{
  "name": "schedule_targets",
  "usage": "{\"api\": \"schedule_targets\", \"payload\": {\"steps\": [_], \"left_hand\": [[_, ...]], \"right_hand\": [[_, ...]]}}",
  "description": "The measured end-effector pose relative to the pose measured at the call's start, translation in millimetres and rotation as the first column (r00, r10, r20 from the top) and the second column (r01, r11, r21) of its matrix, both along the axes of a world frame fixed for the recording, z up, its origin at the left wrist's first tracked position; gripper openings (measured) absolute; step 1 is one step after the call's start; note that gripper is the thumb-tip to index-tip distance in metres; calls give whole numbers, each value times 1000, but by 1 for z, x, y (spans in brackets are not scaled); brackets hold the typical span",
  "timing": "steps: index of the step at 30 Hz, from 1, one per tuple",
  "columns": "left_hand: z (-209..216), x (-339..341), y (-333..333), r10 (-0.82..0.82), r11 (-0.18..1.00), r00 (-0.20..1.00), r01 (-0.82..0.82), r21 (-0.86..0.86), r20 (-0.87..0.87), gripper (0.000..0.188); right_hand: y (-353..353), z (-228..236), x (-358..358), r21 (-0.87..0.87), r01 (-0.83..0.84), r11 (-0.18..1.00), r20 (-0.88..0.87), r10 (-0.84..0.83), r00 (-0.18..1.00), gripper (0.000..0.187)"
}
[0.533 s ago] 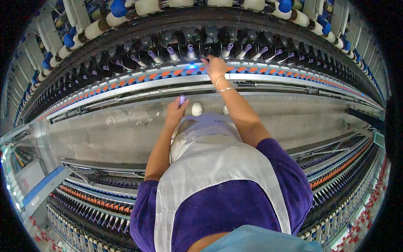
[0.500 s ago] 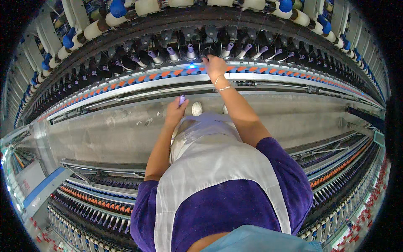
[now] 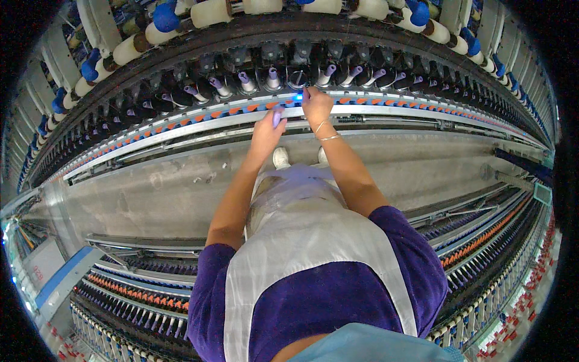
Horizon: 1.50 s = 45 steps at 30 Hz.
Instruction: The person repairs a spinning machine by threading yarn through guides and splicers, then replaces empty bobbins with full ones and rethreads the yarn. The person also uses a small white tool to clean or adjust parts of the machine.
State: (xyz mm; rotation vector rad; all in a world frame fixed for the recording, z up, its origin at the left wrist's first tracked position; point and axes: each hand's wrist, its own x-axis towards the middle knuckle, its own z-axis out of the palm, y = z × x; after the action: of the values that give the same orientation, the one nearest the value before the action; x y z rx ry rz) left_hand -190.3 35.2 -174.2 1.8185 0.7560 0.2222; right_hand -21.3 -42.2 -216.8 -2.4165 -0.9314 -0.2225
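My left hand (image 3: 265, 134) is closed around a purple bobbin tube (image 3: 277, 117), whose top stands out above the fingers. To its right and slightly farther off, my right hand (image 3: 318, 110), with bracelets at the wrist, has its fingers pinched together at the machine's front rail. What that pinch holds, if anything, I cannot make out. Just beyond its fingertips lies a dark round ring (image 3: 298, 79) with no bobbin showing in it. On either side stand purple-topped bobbins with pale yarn, among them one bobbin (image 3: 273, 79) to the left and another bobbin (image 3: 326, 75) to the right.
A blue light (image 3: 298, 96) glows on the rail beside an orange-and-blue patterned strip (image 3: 241, 110). Cream yarn rolls (image 3: 211, 13) and blue knobs (image 3: 166, 17) line the top. Behind me runs a second spinning frame (image 3: 139, 295); grey floor (image 3: 151, 193) lies between.
My right hand has drawn back from the ring toward me, uncovering it. My left hand has risen forward with the bobbin tube, closer to the right hand and over the rail.
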Motion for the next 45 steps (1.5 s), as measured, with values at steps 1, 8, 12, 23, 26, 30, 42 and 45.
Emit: {"api": "schedule_targets", "payload": {"steps": [1, 8, 12, 23, 26, 30, 42, 45], "left_hand": [[0, 14, 2, -26, 1000, 999, 26, -15, 38, 41], [-12, 75, 24, -236, 950, 949, 271, 154, -211, 59], [-18, 77, 30, -256, 966, 952, 245, -84, -169, 57], [0, 80, 27, -258, 966, 940, 259, -24, -223, 59], [-2, 81, 31, -260, 963, 940, 235, -135, -221, 56], [-8, 86, 33, -323, 915, 898, 377, 144, -299, 52], [-4, 78, 33, -304, 767, 840, 495, 408, -449, 53], [-9, 77, 32, -298, 796, 888, 434, 422, -351, 55]], "right_hand": [[-3, 4, 3, 9, -10, 1000, -168, 11, 986, 18], [-32, 22, 26, -182, -325, 928, -808, 48, 588, 36], [-14, 9, 24, -20, -90, 996, -761, 44, 647, 40], [-7, 25, 27, -294, -29, 955, -800, -229, 555, 66], [-2, 29, 27, -358, -26, 933, -733, -264, 627, 68], [2, 30, 27, -372, 22, 928, -719, -303, 625, 63], [-4, 34, 22, -118, 213, 970, -876, -202, 437, 44], [-1, 24, 26, -173, 183, 968, -856, -239, 458, 43]]}}
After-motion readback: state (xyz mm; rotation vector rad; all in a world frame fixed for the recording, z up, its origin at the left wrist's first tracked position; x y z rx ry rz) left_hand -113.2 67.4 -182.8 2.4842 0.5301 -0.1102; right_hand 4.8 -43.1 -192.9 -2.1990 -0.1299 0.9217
